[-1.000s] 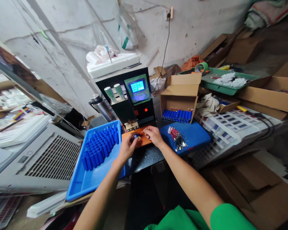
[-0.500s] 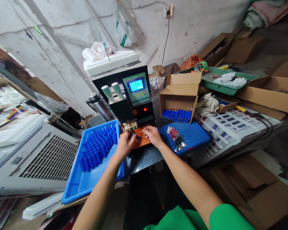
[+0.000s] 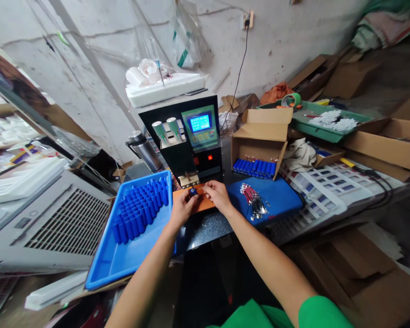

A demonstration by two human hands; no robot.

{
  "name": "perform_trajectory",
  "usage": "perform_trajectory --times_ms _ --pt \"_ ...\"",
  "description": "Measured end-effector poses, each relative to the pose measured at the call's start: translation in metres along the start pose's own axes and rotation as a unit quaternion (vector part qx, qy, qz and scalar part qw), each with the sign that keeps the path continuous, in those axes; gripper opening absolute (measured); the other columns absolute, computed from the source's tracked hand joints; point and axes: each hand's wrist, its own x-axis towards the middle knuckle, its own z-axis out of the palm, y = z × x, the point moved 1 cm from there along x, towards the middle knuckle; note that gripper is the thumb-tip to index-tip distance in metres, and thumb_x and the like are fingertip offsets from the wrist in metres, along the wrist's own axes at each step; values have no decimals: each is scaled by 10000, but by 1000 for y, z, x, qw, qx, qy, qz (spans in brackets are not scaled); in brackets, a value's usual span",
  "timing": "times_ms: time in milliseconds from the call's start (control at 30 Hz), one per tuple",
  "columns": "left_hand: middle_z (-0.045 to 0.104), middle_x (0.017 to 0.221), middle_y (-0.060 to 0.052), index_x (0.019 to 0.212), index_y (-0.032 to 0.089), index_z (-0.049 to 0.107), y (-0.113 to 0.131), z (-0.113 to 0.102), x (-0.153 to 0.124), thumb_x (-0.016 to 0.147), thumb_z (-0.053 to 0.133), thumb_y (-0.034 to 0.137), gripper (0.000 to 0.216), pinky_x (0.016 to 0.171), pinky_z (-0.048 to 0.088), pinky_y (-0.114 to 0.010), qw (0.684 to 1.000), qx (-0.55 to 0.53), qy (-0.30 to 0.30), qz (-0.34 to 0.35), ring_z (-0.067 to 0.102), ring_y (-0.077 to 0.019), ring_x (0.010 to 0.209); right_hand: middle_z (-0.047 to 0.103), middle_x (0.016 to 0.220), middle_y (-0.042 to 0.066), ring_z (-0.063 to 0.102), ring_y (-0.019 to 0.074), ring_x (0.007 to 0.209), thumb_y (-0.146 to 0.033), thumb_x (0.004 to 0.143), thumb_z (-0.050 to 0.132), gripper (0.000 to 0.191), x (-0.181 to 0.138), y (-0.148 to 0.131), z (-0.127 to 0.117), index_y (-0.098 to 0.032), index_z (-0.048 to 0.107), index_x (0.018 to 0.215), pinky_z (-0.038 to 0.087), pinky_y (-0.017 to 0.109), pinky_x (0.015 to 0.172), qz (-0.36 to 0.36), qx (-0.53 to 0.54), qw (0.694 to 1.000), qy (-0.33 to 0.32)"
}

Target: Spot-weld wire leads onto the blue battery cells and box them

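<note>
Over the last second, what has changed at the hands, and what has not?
The left hand pushed the cell up toward the welder tips, then drew it slightly back over the orange plate. Nothing was picked up or let go. The right hand stayed beside the cell; blue tray, box and wires did not move.

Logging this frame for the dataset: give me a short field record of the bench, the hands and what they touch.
left hand: grips a small blue cell over the orange plate
right hand: fingertips beside that cell, grip unclear
machine: black, screen lit, right behind the plate
blue tray: left of the hands, holds upright stock cells
cardboard box: on its side, boxed cells inside
blue mat: right of the hands, bundle of wires on it
</note>
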Motion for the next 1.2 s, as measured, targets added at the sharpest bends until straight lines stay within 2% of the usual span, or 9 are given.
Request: perform_trajectory --times_ms 200,400,500,867,1200 --pt "675 851 -33 951 173 648 -7 2 1 831 566 393 263 759 481 -302 1000 0 -1 15 617 -187 795 517 521 -41 481 111 482 -396 708 605 222 4 0 11 -188 563 642 354 210 470 -23 -32 999 -2" --pt "693 921 -33 1034 196 646 -12 4 1 863 550 370 263 776 487 -293 999 9 -4 31 634 -193 847 596 589 -13 567 153 608 -363 745 553 196 6 4 15 -191 591 660 400 225 542 -45 -153 987 4" --pt "692 931 -41 1056 183 641 -15 4 1 870 539 360 276 770 490 -297 999 18 -2 37 632 -193 848 598 588 -11 573 160 635 -342 750 551 184 4 0 17 -187 591 660 394 226 551 -46 -180 983 4" --pt "698 1014 -55 1077 218 634 -10 4 0 866 538 344 264 838 488 -337 1000 22 -5 13 625 -220 924 608 618 -13 557 153 631 -307 764 578 178 3 -4 19 -188 580 632 372 226 552 -38 -195 980 5" --pt "690 995 -57 1060 192 616 -12 4 0 873 527 363 269 868 483 -330 999 17 -2 36 634 -206 928 608 639 -15 553 153 636 -331 760 582 177 5 -2 19 -184 604 665 380 223 554 -41 -192 980 -1"
